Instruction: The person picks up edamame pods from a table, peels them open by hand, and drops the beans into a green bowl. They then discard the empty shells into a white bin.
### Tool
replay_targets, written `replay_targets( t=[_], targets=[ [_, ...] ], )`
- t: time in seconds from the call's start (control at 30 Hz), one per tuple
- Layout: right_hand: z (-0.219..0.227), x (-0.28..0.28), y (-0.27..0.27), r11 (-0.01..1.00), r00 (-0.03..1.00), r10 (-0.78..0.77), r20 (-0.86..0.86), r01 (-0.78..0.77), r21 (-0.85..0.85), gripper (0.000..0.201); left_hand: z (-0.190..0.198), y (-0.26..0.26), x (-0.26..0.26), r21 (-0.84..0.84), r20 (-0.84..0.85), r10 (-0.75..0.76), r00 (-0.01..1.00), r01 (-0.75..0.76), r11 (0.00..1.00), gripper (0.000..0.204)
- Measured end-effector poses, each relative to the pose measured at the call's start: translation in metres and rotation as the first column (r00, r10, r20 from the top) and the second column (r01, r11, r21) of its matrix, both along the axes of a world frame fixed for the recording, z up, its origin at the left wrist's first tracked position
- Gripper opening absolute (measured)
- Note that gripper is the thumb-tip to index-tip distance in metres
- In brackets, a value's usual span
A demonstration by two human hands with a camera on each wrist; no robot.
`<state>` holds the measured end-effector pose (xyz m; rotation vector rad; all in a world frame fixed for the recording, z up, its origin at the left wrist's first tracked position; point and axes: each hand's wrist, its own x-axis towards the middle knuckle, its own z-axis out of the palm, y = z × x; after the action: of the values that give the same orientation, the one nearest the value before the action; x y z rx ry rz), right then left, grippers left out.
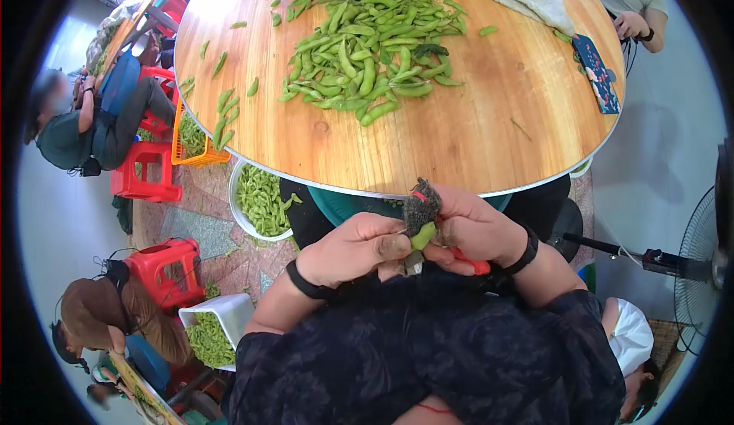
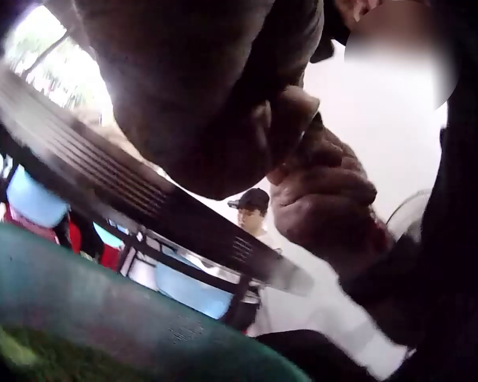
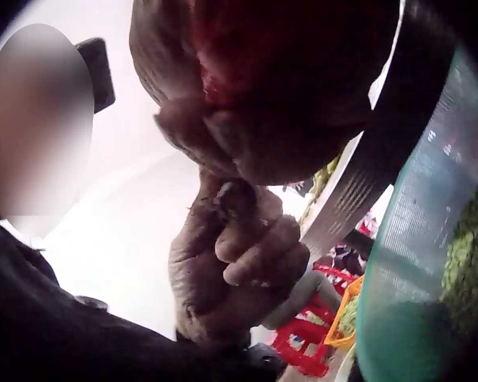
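In the head view both hands meet just past the table's near edge, in front of the body. A green soybean pod sits between them. My right hand pinches it, with a dark knitted cover on a fingertip and a red band across the fingers. The fingertips of my left hand grip the pod's near end, fingers curled. Wrist views show both hands close together in shadow, the left hand with curled fingers; the pod is hidden there. A teal basin lies below, partly under the table.
A pile of soybean pods covers the middle of the round wooden table, by a cloth and a dark blue card-like item. White tubs of pods, red stools and seated people are left; a fan stands right.
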<state>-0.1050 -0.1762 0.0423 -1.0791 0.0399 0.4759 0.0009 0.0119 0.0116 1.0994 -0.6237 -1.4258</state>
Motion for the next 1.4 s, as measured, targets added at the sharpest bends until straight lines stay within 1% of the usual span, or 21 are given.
replay_targets(
  t=[0.07, 0.1, 0.17, 0.2, 0.23, 0.3, 0.37, 0.47, 0.5, 0.53, 0.57, 0.6, 0.63, 0.67, 0.8, 0.87, 0.9, 0.97, 1.2, 1.27, 1.4],
  targets=[
    [0.001, -0.001, 0.002, 0.974, 0.99, -0.063, -0.125, 0.088, 0.207, 0.017, 0.0, -0.003, -0.003, -0.003, -0.409, -0.001, 0.913, 0.0, 1.0, 0.026],
    [-0.002, 0.0, 0.003, 0.974, 0.99, -0.064, -0.125, 0.089, 0.207, 0.017, 0.0, -0.004, -0.004, -0.004, -0.408, -0.002, 0.913, 0.001, 1.0, 0.026],
    [-0.01, 0.001, 0.003, 0.975, 0.974, -0.201, -0.105, 0.209, 0.078, 0.013, 0.0, -0.008, -0.006, 0.051, 0.126, 0.115, 0.985, -0.122, 0.991, 0.026],
    [-0.012, 0.001, 0.004, 0.974, 0.973, -0.203, -0.107, 0.212, 0.077, 0.013, -0.002, -0.012, -0.013, -0.166, 0.529, 0.281, 0.801, -0.228, 0.96, 0.022],
    [-0.015, 0.001, 0.004, 0.974, 0.973, -0.221, -0.069, 0.223, 0.032, 0.011, -0.003, -0.012, -0.012, -0.165, 0.528, 0.281, 0.802, -0.228, 0.96, 0.022],
    [-0.015, 0.0, 0.008, 0.972, 0.972, -0.233, -0.029, 0.233, -0.009, 0.008, -0.005, -0.01, -0.008, -0.354, 0.903, 0.381, 0.199, -0.158, 0.922, 0.02],
    [-0.014, -0.003, 0.018, 0.844, 0.908, -0.271, 0.318, 0.383, -0.375, 0.006, -0.007, -0.011, -0.01, -0.372, 0.89, 0.405, 0.21, -0.182, 0.91, 0.018],
    [-0.018, -0.005, 0.024, 0.804, 0.868, -0.288, 0.404, 0.448, -0.391, 0.007, -0.01, -0.009, -0.014, -0.396, 0.813, 0.44, 0.381, -0.192, 0.898, 0.018],
    [-0.015, -0.005, 0.023, 0.804, 0.868, -0.288, 0.404, 0.448, -0.39, 0.007, -0.005, -0.006, -0.015, -0.242, 0.71, 0.354, 0.608, -0.26, 0.935, 0.021],
    [-0.007, -0.006, 0.021, 0.874, 0.929, -0.302, 0.211, 0.359, -0.328, 0.006, -0.001, -0.003, -0.016, -0.073, 0.541, 0.276, 0.794, -0.283, 0.956, 0.027],
    [-0.004, -0.007, 0.019, 0.929, 0.958, -0.285, 0.011, 0.28, -0.242, 0.005, 0.002, -0.001, -0.014, -0.072, 0.542, 0.276, 0.794, -0.283, 0.956, 0.027],
    [-0.004, -0.005, 0.017, 0.929, 0.958, -0.287, 0.01, 0.28, -0.241, 0.005, 0.005, 0.001, -0.012, 0.053, 0.217, 0.221, 0.951, -0.237, 0.97, 0.03],
    [-0.004, -0.003, 0.013, 0.961, 0.961, -0.251, -0.114, 0.233, -0.151, 0.005, 0.01, 0.001, -0.012, 0.155, -0.146, 0.169, 0.975, -0.146, 0.977, 0.034],
    [-0.005, -0.003, 0.01, 0.979, 0.951, -0.202, -0.233, 0.194, -0.053, 0.005, 0.017, -0.001, -0.014, 0.176, -0.192, 0.193, 0.962, -0.16, 0.971, 0.029],
    [-0.019, -0.01, 0.009, 0.899, 0.974, -0.228, -0.014, 0.205, -0.387, 0.008, 0.007, -0.001, -0.016, 0.141, -0.078, 0.163, 0.984, -0.151, 0.978, 0.024],
    [-0.032, -0.014, 0.012, 0.52, 0.858, -0.148, 0.492, 0.491, -0.699, 0.016, -0.001, 0.003, -0.013, 0.102, 0.167, 0.078, 0.983, -0.096, 0.99, 0.019],
    [-0.027, -0.014, 0.012, 0.522, 0.858, -0.148, 0.491, 0.49, -0.699, 0.016, -0.002, 0.002, -0.013, 0.104, 0.167, 0.078, 0.983, -0.096, 0.99, 0.019],
    [-0.011, -0.012, 0.012, 0.423, 0.83, 0.038, 0.556, 0.491, -0.762, 0.02, -0.004, 0.001, -0.015, 0.011, 0.63, 0.085, 0.772, -0.118, 0.993, 0.015],
    [-0.023, -0.009, 0.009, 0.335, 0.728, 0.319, 0.607, 0.513, -0.791, 0.017, -0.002, 0.009, -0.015, 0.014, 0.703, -0.022, 0.711, 0.016, 1.0, 0.013],
    [-0.027, -0.01, 0.009, 0.206, 0.756, 0.387, 0.529, 0.488, -0.848, 0.016, 0.002, 0.014, -0.01, 0.074, 0.632, -0.142, 0.762, 0.123, 0.99, 0.014],
    [-0.022, -0.016, 0.014, 0.129, 0.801, 0.347, 0.487, 0.474, -0.871, 0.014, -0.007, 0.019, -0.006, 0.197, 0.545, -0.074, 0.835, -0.041, 0.98, 0.019]
  ],
)
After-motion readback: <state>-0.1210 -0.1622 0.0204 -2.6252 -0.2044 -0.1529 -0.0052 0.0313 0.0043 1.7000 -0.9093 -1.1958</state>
